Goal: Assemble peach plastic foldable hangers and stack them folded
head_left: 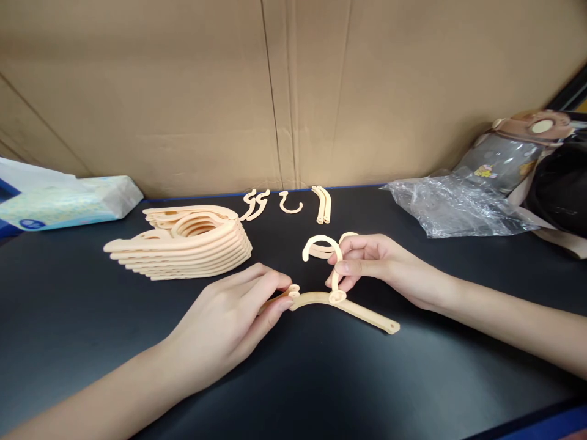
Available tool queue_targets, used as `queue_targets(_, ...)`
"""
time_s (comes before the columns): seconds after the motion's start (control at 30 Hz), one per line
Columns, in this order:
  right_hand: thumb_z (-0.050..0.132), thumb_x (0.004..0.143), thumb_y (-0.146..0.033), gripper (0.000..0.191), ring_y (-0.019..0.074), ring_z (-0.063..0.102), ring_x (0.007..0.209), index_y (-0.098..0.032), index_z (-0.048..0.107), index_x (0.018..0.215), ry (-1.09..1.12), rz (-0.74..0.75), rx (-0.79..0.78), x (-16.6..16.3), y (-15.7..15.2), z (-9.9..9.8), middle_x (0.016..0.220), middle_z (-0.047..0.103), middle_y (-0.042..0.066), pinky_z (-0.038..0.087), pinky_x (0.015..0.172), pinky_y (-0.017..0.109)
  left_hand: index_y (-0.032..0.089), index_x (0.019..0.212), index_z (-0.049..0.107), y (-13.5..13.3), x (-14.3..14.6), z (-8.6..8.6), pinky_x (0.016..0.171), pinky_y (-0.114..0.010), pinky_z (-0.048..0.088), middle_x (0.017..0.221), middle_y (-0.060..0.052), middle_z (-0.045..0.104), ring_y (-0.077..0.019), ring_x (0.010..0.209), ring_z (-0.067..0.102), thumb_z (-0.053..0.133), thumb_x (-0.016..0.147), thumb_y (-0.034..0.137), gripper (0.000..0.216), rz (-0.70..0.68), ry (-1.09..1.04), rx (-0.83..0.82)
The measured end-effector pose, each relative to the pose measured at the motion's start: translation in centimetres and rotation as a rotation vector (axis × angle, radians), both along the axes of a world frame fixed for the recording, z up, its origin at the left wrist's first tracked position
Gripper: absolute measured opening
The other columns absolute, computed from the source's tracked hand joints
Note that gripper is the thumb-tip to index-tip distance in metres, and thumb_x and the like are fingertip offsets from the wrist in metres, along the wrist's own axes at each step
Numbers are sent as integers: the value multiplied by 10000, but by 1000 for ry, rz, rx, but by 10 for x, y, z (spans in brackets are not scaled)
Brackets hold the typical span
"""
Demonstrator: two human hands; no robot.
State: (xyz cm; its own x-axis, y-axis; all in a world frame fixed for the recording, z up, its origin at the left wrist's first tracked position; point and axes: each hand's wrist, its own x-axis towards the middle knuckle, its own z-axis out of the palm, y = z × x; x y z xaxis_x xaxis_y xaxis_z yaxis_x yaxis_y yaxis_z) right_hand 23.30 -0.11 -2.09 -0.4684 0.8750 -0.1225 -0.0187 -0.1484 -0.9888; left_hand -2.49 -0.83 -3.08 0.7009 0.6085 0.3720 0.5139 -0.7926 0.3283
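Note:
My right hand (369, 260) pinches a cream plastic hanger hook (331, 245) between thumb and fingers. The hook's round base rests on a cream hanger arm (367, 318), which slants down to the right just above or on the table; which of the two I cannot tell. My left hand (250, 305) closes thumb and fingers on the left end of the hanger arms, where two small round ends show at the fingertips. Part of a second arm is hidden under the left fingers. Another curved cream piece (321, 250) lies behind the hook, partly covered.
A stack of cream hangers (197, 256) stands at left. Farther back lie loose hooks (290, 205) and several short arms (321, 205). A tissue pack (77, 201) is at far left. Crumpled clear plastic (458, 205) and a bottle (502, 156) sit at right, before a cardboard wall (183, 91).

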Motion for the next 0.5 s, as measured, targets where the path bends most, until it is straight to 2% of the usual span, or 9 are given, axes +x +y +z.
queue_targets(0.23, 703, 849, -270, 123, 143, 724, 748, -161, 651, 872, 1, -2, 7, 0, 1, -2, 810, 744, 21, 553, 774, 266, 204, 1014, 519, 1, 2, 0, 673, -197, 430, 881, 14, 617, -106, 727, 582, 406, 1016, 199, 114, -53, -36, 43)
queue_targets(0.5, 718, 844, -293, 137, 132, 723, 786, -175, 655, 873, 1, -9, 0, 1, 2, -2, 874, 752, 18, 555, 793, 255, 230, 1096, 479, -3, 2, 2, 545, -216, 391, 857, 43, 615, -95, 615, 577, 375, 1024, 281, 137, 69, 43, 16)
